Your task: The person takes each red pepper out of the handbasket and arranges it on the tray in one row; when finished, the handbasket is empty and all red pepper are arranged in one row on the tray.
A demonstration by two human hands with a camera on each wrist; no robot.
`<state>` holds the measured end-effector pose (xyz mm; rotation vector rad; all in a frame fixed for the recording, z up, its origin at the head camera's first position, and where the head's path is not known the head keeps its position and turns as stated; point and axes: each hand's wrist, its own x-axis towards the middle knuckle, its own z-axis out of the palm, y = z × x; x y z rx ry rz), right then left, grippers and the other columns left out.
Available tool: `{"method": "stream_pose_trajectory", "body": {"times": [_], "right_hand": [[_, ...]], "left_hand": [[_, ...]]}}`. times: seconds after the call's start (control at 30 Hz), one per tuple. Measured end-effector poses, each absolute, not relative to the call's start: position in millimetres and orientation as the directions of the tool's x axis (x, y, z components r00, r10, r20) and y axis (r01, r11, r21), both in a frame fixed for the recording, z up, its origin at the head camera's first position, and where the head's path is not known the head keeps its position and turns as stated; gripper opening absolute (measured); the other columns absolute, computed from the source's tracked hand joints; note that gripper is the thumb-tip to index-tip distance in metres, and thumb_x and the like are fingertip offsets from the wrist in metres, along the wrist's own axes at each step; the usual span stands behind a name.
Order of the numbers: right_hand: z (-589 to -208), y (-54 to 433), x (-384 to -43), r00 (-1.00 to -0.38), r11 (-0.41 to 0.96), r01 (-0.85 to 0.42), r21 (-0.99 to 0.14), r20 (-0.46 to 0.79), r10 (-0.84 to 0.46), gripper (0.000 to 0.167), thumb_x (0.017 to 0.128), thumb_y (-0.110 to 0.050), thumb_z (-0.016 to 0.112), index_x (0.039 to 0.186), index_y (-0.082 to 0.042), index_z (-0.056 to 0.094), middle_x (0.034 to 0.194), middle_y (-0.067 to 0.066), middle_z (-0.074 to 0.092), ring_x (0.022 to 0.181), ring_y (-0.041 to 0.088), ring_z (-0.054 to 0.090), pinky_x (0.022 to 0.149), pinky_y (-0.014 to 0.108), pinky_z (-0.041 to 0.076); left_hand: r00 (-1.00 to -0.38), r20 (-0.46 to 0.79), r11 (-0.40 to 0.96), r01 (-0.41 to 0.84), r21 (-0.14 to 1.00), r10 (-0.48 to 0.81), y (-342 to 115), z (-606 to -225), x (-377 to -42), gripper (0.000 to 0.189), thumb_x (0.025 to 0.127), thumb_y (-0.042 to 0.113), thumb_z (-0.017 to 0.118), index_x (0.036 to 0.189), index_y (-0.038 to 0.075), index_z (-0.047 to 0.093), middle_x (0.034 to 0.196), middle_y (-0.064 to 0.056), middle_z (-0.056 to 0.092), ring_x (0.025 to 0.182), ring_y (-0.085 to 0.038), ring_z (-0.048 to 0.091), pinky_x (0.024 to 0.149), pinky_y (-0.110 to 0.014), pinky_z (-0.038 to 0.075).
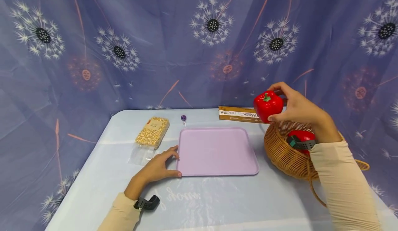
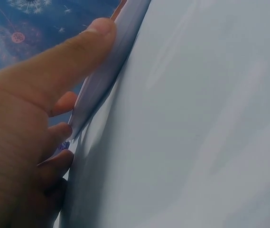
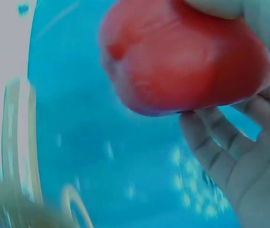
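My right hand holds a shiny red bell pepper with a green stem, up above the rim of a wicker basket. Seen from the right wrist, the thumb lies on one side of the pepper and the fingertips touch its other side. Inside the basket is another red thing, partly hidden by my wrist. My left hand rests against the left edge of a flat lilac tray, thumb near its front corner and fingers spread along the side. In the left wrist view the thumb touches the tray's rim.
A pack of yellow corn kernels lies left of the tray, with clear plastic wrap beside it. Behind the tray are a purple lollipop and a long brown pasta box. A patterned blue curtain hangs behind the table.
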<state>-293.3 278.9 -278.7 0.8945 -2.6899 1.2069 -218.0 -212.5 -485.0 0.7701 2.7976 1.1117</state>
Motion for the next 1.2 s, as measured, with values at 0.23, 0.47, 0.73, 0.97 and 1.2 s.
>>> {"method": "stream_pose_trajectory", "body": {"times": [0.23,0.47,0.73,0.97,1.2], "right_hand": [[-300,201,-316,-0.771,0.295,-0.6,-0.744,0.438,-0.462,0.086,0.069,0.003,0.089,0.138,-0.005,0.038,0.13,0.014,0.052,0.115,0.031,0.054,0.083,0.031,0.06],[-354,109,-339,-0.77,0.194,-0.604,-0.773,0.502,-0.394,0.084,0.069,0.001,0.089,0.135,0.0,0.036,0.131,0.022,0.049,0.114,0.039,0.053,0.09,0.051,0.057],[-438,52,-363,-0.828,0.203,-0.521,-0.829,0.434,-0.356,0.079,0.071,-0.013,0.092,0.128,-0.009,0.038,0.129,0.013,0.049,0.113,0.035,0.052,0.085,0.044,0.059],[-472,29,-362,-0.831,0.206,-0.522,-0.827,0.439,-0.343,0.08,0.07,-0.014,0.092,0.13,-0.008,0.04,0.127,0.01,0.052,0.115,0.029,0.051,0.09,0.042,0.056],[-494,13,-358,-0.837,0.21,-0.506,-0.836,0.419,-0.352,0.083,0.071,-0.014,0.093,0.134,-0.006,0.039,0.13,0.011,0.05,0.114,0.028,0.052,0.091,0.038,0.056]], "left_hand": [[-0.884,0.139,0.642,0.424,0.639,0.445,-210,-484,-217,0.057,0.07,0.053,0.088,0.11,0.024,0.06,0.158,-0.01,0.041,0.144,-0.038,0.036,0.114,-0.059,0.033],[-0.883,0.149,0.638,0.429,0.639,0.444,-209,-482,-216,0.057,0.071,0.054,0.088,0.109,0.023,0.06,0.157,-0.012,0.041,0.144,-0.04,0.034,0.115,-0.063,0.028],[-0.877,0.147,0.646,0.441,0.623,0.457,-207,-484,-214,0.057,0.071,0.055,0.087,0.109,0.023,0.059,0.157,-0.012,0.041,0.144,-0.042,0.034,0.116,-0.062,0.026],[-0.873,0.147,0.637,0.446,0.629,0.465,-206,-482,-213,0.057,0.072,0.052,0.088,0.11,0.021,0.059,0.156,-0.013,0.042,0.143,-0.042,0.035,0.117,-0.062,0.024],[-0.875,0.149,0.637,0.443,0.631,0.461,-208,-483,-214,0.056,0.072,0.053,0.087,0.11,0.022,0.059,0.156,-0.013,0.042,0.144,-0.042,0.035,0.117,-0.063,0.023]]}}
